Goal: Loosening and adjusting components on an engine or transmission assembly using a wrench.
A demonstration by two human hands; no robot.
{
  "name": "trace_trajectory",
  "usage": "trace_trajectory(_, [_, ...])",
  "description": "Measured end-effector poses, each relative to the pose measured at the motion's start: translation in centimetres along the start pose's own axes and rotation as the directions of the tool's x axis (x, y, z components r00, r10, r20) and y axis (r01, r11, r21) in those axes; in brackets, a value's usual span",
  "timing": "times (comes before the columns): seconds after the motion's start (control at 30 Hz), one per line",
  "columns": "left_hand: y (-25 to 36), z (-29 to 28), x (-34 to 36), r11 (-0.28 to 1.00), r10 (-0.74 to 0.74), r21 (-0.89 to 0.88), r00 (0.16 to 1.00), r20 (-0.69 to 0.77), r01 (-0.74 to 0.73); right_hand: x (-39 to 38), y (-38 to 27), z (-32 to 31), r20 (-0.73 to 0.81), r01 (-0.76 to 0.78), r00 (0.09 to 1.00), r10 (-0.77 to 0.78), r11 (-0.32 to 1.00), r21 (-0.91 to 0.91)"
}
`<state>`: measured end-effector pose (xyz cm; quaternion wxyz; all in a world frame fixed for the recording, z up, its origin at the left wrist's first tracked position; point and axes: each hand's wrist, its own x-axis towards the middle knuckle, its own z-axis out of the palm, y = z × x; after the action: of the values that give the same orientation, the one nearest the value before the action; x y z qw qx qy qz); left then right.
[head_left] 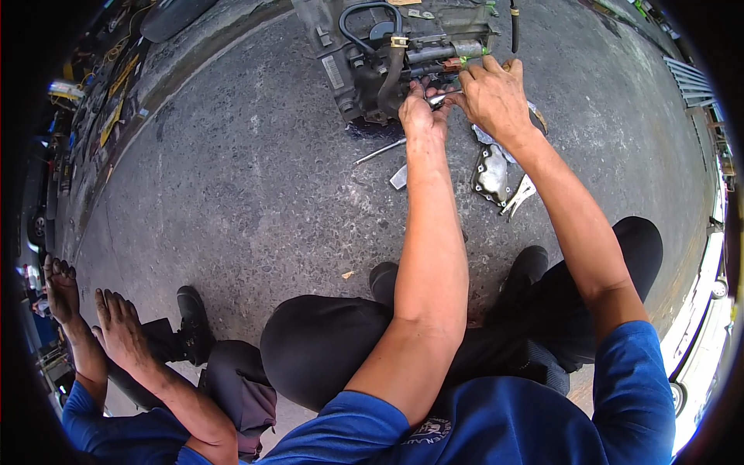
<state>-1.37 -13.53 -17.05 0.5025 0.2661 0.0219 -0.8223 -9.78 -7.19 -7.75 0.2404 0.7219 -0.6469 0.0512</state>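
My left hand (419, 113) reaches palm-up to the near side of a greasy engine unit (368, 58), its fingers closed around one end of a shiny silver wrench (439, 98). Over the other end, my right hand (494, 94) bends down with its fingers curled on the same wrench. The wrench's tip and the spot it meets are hidden by my fingers. Just above my hands, a reddish-brown connector (451, 65) and a metal tube (432, 53) run along the unit. A thick black hose (393, 77) curves down beside my left fingers.
A thin metal rod (378, 152), a small grey piece (398, 177), a metal cover (490, 175) and locking pliers (519, 195) lie on the concrete floor (256, 178). At left, a co-worker squats with both hands (120, 329) raised and open. A black hose (514, 27) stands beyond my right hand.
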Motion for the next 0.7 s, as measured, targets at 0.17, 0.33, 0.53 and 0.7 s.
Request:
trace_trajectory(0.17, [-0.5,1.0,-0.4,0.987,0.056,0.155,0.995,-0.084,-0.042,-1.5,0.8,1.6,0.151,-0.178,0.976,0.160,0.977,0.118])
trace_trajectory(0.33, [-1.8,0.4,-1.2,0.971,0.191,0.157,0.979,-0.077,-0.178,-1.8,1.0,1.1,0.093,-0.047,0.995,0.044,0.998,0.036])
trace_trajectory(0.53, [-3.1,0.8,-0.8,0.998,0.002,-0.062,1.000,-0.013,-0.003,-3.5,2.8,1.2,0.228,-0.237,0.951,0.210,0.966,0.102])
trace_trajectory(0.7, [-3.7,0.6,0.1,0.991,0.025,-0.135,0.999,0.028,-0.021,-3.8,3.8,3.0,0.209,-0.249,0.954,0.216,0.957,0.150])
